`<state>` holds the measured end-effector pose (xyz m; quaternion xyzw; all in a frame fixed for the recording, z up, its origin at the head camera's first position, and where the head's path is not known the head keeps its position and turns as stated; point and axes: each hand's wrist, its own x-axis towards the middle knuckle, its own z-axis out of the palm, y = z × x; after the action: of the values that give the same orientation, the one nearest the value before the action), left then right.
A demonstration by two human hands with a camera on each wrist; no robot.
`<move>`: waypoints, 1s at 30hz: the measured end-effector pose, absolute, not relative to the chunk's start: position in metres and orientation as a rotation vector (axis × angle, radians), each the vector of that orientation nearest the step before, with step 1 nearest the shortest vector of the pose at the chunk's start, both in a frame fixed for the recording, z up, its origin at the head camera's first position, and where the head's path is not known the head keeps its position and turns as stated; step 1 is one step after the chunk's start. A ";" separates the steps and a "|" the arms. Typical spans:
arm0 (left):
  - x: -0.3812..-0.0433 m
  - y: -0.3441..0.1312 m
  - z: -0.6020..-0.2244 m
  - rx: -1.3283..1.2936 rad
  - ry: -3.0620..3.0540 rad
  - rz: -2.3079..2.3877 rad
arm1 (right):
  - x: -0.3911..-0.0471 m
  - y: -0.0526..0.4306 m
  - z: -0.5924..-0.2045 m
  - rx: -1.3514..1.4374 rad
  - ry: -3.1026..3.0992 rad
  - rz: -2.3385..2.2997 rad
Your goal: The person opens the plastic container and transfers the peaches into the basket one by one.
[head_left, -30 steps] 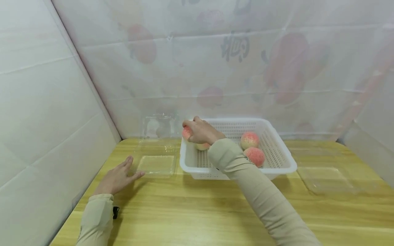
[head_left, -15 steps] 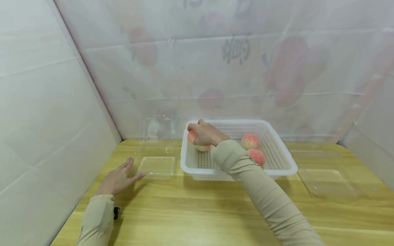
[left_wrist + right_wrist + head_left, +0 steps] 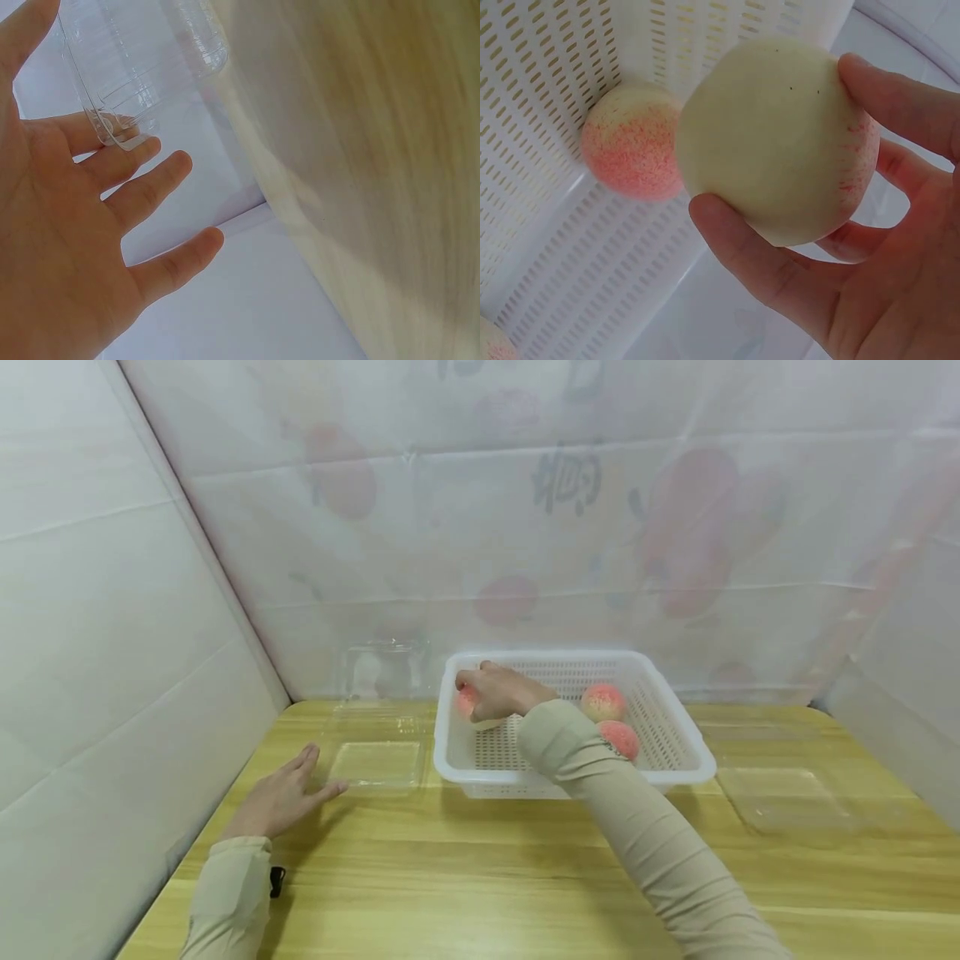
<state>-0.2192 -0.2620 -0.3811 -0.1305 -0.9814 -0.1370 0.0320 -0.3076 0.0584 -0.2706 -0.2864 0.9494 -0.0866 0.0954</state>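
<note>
My right hand (image 3: 501, 692) grips a pink and cream peach (image 3: 772, 142) between thumb and fingers, at the left end of a white perforated basket (image 3: 573, 774). A cream patch under the hand in the head view is mostly covered, and I cannot tell which peach it belongs to. Two more peaches, a rear one (image 3: 603, 702) and a front one (image 3: 619, 739), lie in the basket's right half. My left hand (image 3: 279, 797), fingers spread and holding nothing, is beside a clear plastic box (image 3: 378, 764). The fingers overlap the box's edge in the left wrist view; contact is unclear.
The clear box's lid (image 3: 384, 672) stands raised at its back. Another clear plastic box (image 3: 787, 793) lies right of the basket. All rest on a wooden table (image 3: 480, 877), with white fabric walls (image 3: 465, 543) behind and at both sides.
From over the basket's left rim, my right hand has moved rightward and lower with the peach, inside the rim. My left hand has stayed beside the clear box. The head view has shifted slightly.
</note>
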 end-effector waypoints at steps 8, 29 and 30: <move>-0.219 -0.262 -0.381 -0.390 -3.026 -0.421 | -0.309 0.061 -0.271 -0.825 2.717 -0.201; -0.219 -0.261 -0.380 -0.386 -3.045 -0.427 | -0.320 0.069 -0.282 -0.834 2.481 -0.333; -0.219 -0.261 -0.380 -0.385 -3.048 -0.424 | -0.320 0.068 -0.282 -0.829 2.473 -0.333</move>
<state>-0.2191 -0.2606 -0.3796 -0.1242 -0.9826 -0.1367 0.0200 -0.3201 0.0683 -0.2818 -0.3050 0.9098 -0.1225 0.2535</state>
